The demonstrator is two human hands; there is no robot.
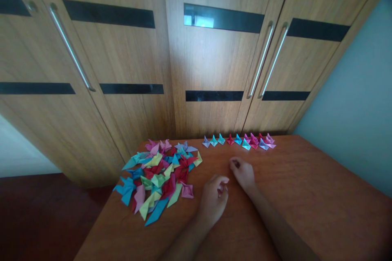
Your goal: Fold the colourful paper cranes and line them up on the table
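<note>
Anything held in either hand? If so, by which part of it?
No held thing shows in the left hand or the right hand; both are curled, so something small hidden inside can't be ruled out.

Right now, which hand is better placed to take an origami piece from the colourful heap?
Likely the left hand: it is close to the origami heap, nearest its pink edge piece. The right hand is farther off, nearer the row of origami pieces.

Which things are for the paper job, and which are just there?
Part of the job: left hand, right hand, heaped origami pieces, lined-up origami pieces, brown table.

Just around: wooden cabinet doors, dark glossy strips, bluish wall.
</note>
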